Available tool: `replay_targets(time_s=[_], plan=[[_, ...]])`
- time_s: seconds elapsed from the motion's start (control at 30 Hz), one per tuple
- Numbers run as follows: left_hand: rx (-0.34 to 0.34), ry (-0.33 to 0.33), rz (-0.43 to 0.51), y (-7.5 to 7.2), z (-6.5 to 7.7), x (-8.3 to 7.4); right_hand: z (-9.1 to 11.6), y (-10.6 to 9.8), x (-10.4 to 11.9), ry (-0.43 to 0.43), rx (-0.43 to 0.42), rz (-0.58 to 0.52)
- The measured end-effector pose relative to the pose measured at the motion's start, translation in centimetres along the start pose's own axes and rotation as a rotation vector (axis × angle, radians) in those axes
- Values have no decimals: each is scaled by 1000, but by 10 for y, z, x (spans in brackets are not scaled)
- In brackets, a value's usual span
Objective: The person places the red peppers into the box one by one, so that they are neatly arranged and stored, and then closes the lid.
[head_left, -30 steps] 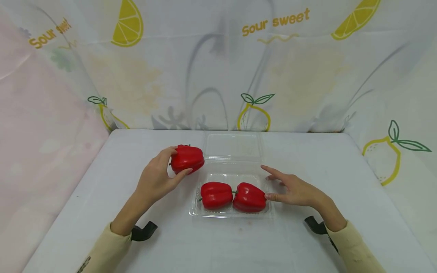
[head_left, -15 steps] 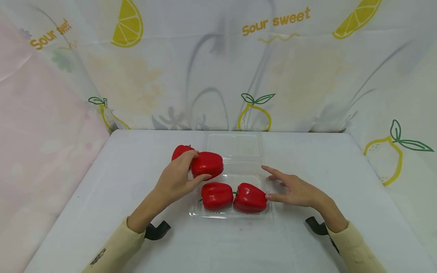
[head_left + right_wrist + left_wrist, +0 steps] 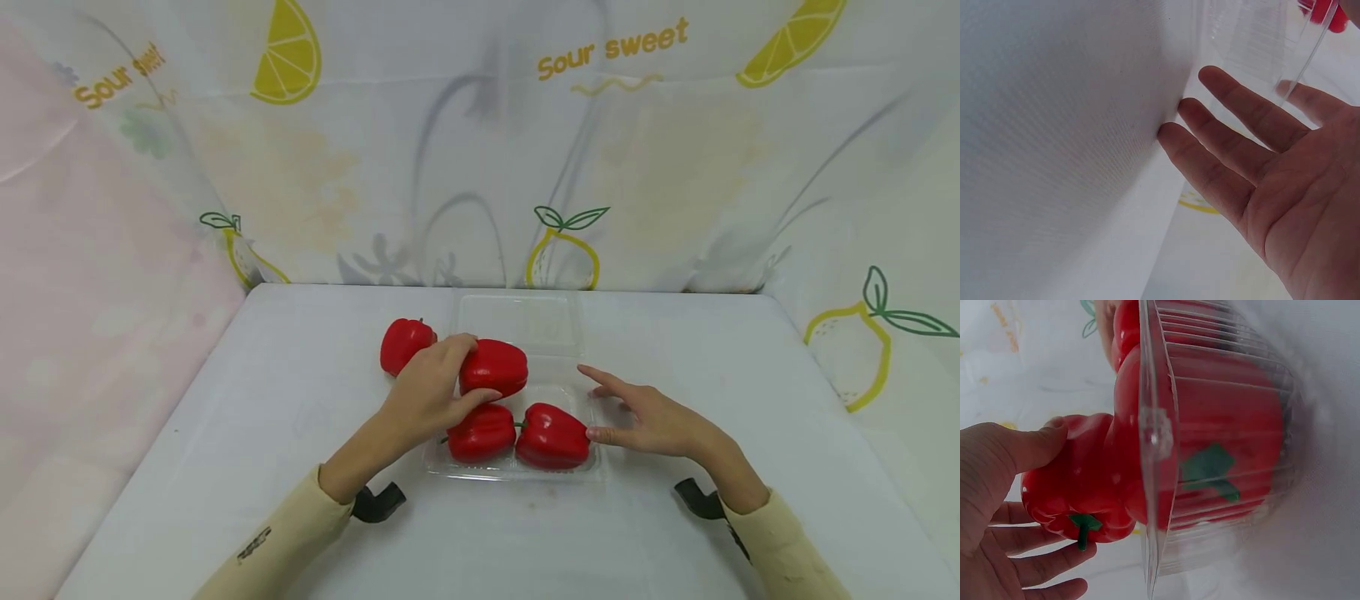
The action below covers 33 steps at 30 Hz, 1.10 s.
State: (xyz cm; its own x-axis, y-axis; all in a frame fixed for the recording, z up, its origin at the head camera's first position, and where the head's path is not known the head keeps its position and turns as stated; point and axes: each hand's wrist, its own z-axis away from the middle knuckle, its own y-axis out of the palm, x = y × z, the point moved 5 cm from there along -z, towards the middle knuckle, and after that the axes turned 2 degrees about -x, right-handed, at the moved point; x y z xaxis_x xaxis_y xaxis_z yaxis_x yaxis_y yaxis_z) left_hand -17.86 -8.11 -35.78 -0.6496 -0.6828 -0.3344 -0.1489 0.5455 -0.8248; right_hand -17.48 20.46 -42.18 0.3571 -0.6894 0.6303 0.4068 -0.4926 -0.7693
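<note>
"Holding the red pepper (image 3: 495, 367) between thumb and fingers, the left grip (image 3: 429, 387) has it above the back part of the clear container (image 3: 480, 477). What might go wrong?"

"A knock, I'd say. It's so near the front-left pepper (image 3: 481, 435) that lowering it off line could shove that one into the front-right pepper (image 3: 555, 437). The skin looks slick, too, so a loose pinch might let it twist."

"And the right grip (image 3: 648, 421)?"

"Spread wide, holding nothing, beside the container's right side; whether it touches, I can't tell. Unbraced, such thin plastic could slide on the desk (image 3: 675, 350)."

"How does the held one look?"

"Glossy, deep red and lobed, lying sideways, its short green stem plain in the left wrist view. A similar one, the spare pepper (image 3: 402, 346), rests left of the folded-back lid (image 3: 517, 321)."
</note>
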Motion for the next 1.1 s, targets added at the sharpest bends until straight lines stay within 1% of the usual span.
replay_targets(time_s=[0.3,0.57,0.77,0.93,1.1], plan=[[-8,24,-15,9,-11,-13,-1,1,1,-2,6,3],[20,-6,-50,16,-20,-24,-1,0,0,-8,6,6],[30,25,-54,24,-26,-33,-2,1,-1,-13,5,2],[41,39,-36,30,-28,-41,-2,0,-1,-17,4,6],[58,51,-68,39,-29,-47,-2,0,-1,-13,3,7]])
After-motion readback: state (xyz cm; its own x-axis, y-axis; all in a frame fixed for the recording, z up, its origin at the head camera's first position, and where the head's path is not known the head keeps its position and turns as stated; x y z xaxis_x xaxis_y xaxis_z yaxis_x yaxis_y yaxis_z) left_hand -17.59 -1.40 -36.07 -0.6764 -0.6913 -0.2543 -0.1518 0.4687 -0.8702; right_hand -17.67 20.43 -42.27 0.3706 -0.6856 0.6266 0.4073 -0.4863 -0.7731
